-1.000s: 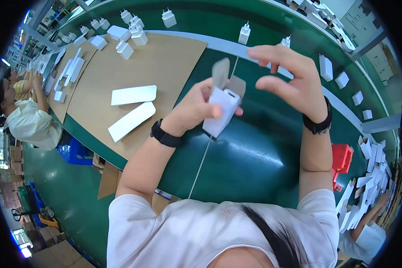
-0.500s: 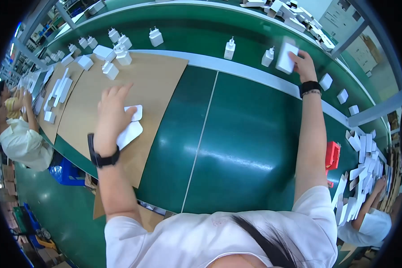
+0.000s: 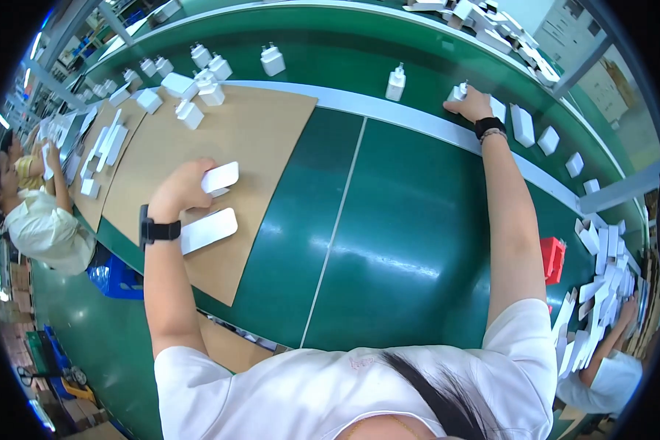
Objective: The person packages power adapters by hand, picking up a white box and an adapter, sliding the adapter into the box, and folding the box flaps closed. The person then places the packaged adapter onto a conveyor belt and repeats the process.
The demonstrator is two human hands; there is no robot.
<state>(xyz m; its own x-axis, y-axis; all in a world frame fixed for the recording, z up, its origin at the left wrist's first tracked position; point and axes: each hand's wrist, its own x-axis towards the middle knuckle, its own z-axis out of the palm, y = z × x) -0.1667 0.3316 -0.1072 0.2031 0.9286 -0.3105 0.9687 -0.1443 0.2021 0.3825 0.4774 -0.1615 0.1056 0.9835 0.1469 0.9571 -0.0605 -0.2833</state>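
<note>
A brown cardboard sheet [image 3: 260, 139] covers the left part of the green table [image 3: 411, 220], running from the upper left of the frame down toward the centre. Along its far edge stand several small white boxes [image 3: 191, 114], upright and closed, so their contents cannot be seen. At the right edge of the frame lies a heap of flat white cartons [image 3: 598, 282], with a small red bin [image 3: 553, 259] just beside it (what it holds does not show).

The left hand [image 3: 180, 189], left of centre, is curled narrowly around one end of a flat white carton [image 3: 220, 177], lifting that end off the cardboard. A second flat carton [image 3: 207, 230], a smooth rounded rectangle, lies just below it on the sheet, close by the black wristband.

The right hand [image 3: 471, 105], at the upper right of centre, reaches across to the pale grey strip and rests on a small white box [image 3: 458, 92]; the fingers are bent over it, but whether they grip it cannot be told. Another upright white box [image 3: 395, 83] stands just to its left.
</note>
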